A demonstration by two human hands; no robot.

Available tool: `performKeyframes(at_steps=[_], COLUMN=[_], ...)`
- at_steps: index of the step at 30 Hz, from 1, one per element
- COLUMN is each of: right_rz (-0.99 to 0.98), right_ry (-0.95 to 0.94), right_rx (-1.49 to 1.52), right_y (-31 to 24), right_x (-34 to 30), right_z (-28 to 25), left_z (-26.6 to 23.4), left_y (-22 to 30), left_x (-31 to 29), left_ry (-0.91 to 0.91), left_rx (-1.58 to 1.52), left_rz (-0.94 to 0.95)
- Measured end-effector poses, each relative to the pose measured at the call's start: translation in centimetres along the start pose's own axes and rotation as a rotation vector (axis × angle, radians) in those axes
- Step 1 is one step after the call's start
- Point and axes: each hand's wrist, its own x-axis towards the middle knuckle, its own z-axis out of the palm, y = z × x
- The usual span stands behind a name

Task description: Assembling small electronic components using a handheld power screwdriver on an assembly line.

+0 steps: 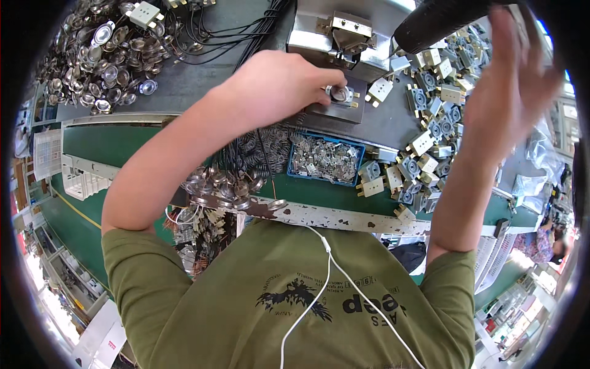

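My left hand (289, 83) reaches in to a small steel block (344, 115) under a bench press (350, 37). Its thumb and forefinger close on a round metal part (340, 94), which rests on the block with brass-coloured tabs to its right. Up at the right, my right hand (513, 92) is raised and smeared by motion, beside the end of a thick black cylindrical handle (439, 24). Whether its fingers hold anything is not clear.
Round metal cups (104, 67) lie heaped at the far left, near black cables (246, 34). A blue tray (326, 161) holds small metal pieces, with springs (261, 150) left of it. White and grey blocks with brass tabs (424, 144) cover the bench's right side. More cups (224, 187) lie near the front edge.
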Motion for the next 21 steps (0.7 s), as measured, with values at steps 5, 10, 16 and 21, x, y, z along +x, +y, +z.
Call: performKeyframes(at_steps=[5,10,16,21], right_rz=[0.302,-0.005,0.128,0.232], right_ry=[-0.152,-0.051,0.023,0.080], right_rx=[-0.238,-0.103,0.001,0.087], right_y=[-2.4,-1.3,-2.7,-4.1], right_x=[1.9,0.7,0.4,0.4], right_z=[3.7,4.1,6.0,7.0], left_z=[-0.9,0.5,1.2,0.9], left_y=[1.5,1.1,0.3,0.8], left_x=[0.3,-0.2,-0.2,0.1], left_ry=[-0.016,0.129,0.195,0.093], left_rx=[0.171,0.103,0.065,0.081], left_rz=[0.014,0.019,0.105,0.066])
